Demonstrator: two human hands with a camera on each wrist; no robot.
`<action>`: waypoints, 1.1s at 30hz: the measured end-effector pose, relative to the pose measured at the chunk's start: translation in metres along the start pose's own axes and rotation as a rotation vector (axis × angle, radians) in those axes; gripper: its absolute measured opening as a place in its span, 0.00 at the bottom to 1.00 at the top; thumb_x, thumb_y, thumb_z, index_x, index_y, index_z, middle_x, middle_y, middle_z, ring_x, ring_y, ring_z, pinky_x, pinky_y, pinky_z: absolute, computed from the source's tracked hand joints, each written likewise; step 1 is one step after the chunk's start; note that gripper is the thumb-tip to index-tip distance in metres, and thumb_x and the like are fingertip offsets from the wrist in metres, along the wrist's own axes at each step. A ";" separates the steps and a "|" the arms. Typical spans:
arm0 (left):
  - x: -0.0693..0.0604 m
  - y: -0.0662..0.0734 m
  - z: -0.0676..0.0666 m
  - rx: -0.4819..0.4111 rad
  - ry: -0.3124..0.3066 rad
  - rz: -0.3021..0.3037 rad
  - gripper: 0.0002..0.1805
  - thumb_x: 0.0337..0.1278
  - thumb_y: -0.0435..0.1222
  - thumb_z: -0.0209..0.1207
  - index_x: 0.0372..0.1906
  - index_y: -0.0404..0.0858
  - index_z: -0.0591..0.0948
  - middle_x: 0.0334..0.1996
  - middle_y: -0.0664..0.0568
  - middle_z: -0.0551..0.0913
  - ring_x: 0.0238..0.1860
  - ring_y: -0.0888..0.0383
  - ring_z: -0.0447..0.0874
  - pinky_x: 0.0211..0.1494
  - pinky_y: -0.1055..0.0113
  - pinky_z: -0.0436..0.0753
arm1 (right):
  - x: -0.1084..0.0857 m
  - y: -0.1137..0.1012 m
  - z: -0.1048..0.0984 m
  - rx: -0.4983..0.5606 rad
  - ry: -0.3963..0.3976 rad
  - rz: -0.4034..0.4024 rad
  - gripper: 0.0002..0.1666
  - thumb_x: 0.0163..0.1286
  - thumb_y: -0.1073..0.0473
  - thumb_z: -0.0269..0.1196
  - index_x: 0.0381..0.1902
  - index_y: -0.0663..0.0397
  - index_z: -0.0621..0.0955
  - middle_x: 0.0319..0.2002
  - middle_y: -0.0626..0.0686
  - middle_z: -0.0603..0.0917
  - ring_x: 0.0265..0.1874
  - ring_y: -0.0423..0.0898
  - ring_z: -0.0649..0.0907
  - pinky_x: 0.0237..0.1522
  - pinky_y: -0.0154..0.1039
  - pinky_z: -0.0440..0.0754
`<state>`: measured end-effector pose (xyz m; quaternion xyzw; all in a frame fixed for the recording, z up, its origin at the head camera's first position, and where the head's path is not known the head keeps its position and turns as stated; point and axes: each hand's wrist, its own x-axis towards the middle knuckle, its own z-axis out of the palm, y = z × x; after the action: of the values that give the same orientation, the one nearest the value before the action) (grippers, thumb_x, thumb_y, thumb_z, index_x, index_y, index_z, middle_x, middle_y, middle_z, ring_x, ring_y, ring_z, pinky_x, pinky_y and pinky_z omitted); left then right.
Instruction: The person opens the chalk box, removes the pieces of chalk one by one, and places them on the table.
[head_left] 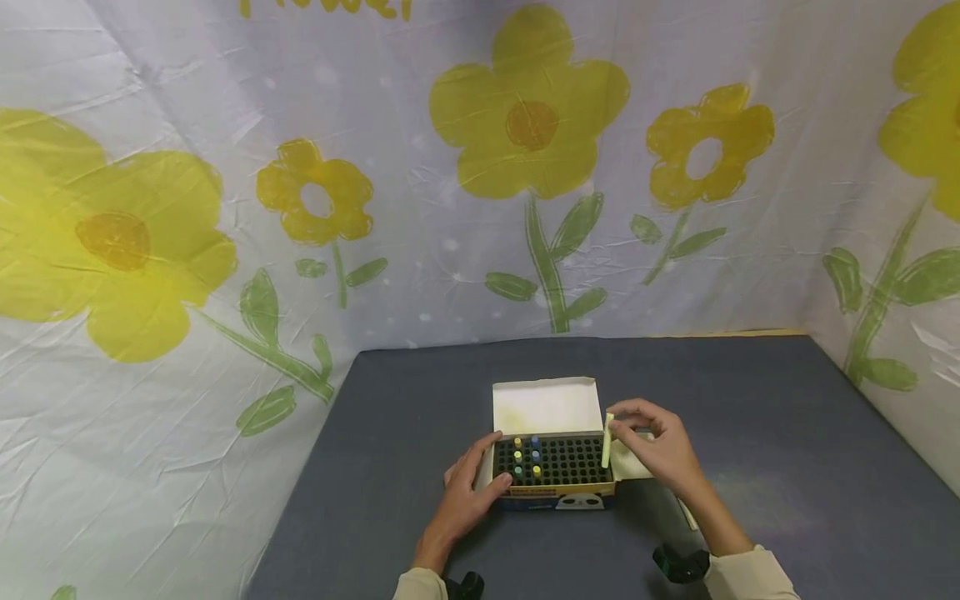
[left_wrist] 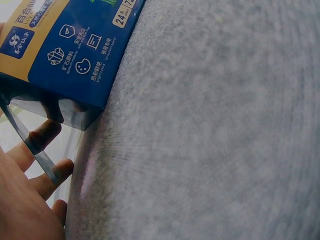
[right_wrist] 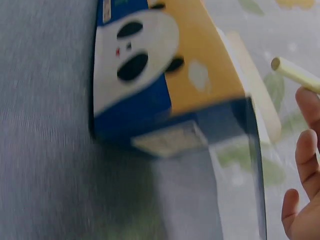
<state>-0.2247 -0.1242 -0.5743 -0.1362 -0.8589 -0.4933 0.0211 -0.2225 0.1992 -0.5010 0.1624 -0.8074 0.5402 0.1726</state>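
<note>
An opened chalk box (head_left: 555,492), blue and yellow with a panda face, stands on the dark table. Its black insert has rows of holes, and several coloured chalk sticks (head_left: 536,457) stand in the left part. My left hand (head_left: 467,497) holds the box at its left end, thumb at the front corner and index finger toward the back. Between thumb and fingers, my right hand (head_left: 660,446) pinches a pale yellow chalk stick (head_left: 607,442), held upright over the insert's right end. In the right wrist view, that chalk stick (right_wrist: 295,74) shows one round end.
The white lid (head_left: 547,404) is folded back behind the box. A side flap (head_left: 628,462) sticks out at the right end, below the right hand. A thin pale strip (head_left: 687,514) lies near the right wrist. Flowered cloth (head_left: 450,250) hangs behind the table (head_left: 390,433).
</note>
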 end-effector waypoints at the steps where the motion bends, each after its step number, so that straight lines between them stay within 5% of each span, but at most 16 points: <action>1: 0.000 0.000 0.000 0.000 0.000 0.000 0.34 0.64 0.52 0.63 0.74 0.68 0.67 0.74 0.55 0.71 0.71 0.43 0.69 0.67 0.33 0.52 | -0.002 0.002 -0.005 -0.003 0.003 0.007 0.11 0.72 0.66 0.64 0.50 0.59 0.85 0.32 0.51 0.90 0.43 0.36 0.84 0.53 0.38 0.78; 9: -0.001 0.001 0.000 0.003 0.000 0.002 0.34 0.63 0.52 0.63 0.74 0.67 0.67 0.74 0.54 0.71 0.70 0.44 0.70 0.67 0.35 0.52 | -0.016 0.016 -0.038 -0.044 0.012 0.066 0.12 0.73 0.65 0.63 0.51 0.62 0.84 0.30 0.48 0.90 0.46 0.31 0.82 0.54 0.63 0.75; 19: -0.001 0.004 0.001 -0.016 0.020 -0.022 0.35 0.61 0.53 0.64 0.73 0.69 0.67 0.73 0.56 0.71 0.71 0.44 0.68 0.69 0.33 0.50 | -0.034 0.028 -0.075 -0.100 0.007 0.207 0.16 0.75 0.57 0.63 0.55 0.60 0.84 0.32 0.47 0.89 0.45 0.27 0.79 0.52 0.67 0.74; 25: -0.002 0.004 0.001 -0.016 0.017 -0.023 0.35 0.61 0.53 0.64 0.73 0.68 0.68 0.74 0.55 0.71 0.72 0.43 0.67 0.69 0.32 0.50 | -0.048 0.043 -0.093 -0.193 -0.025 0.295 0.18 0.76 0.54 0.63 0.56 0.59 0.84 0.33 0.45 0.88 0.41 0.23 0.77 0.46 0.64 0.78; 33: -0.001 0.005 0.000 -0.026 0.012 -0.031 0.34 0.61 0.53 0.64 0.73 0.69 0.68 0.74 0.57 0.70 0.72 0.44 0.67 0.69 0.33 0.50 | -0.061 0.056 -0.107 -0.288 -0.100 0.425 0.21 0.76 0.50 0.62 0.56 0.60 0.84 0.29 0.49 0.86 0.30 0.37 0.82 0.31 0.39 0.75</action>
<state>-0.2221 -0.1215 -0.5702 -0.1202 -0.8543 -0.5054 0.0168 -0.1829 0.3232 -0.5364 -0.0104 -0.8997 0.4349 0.0365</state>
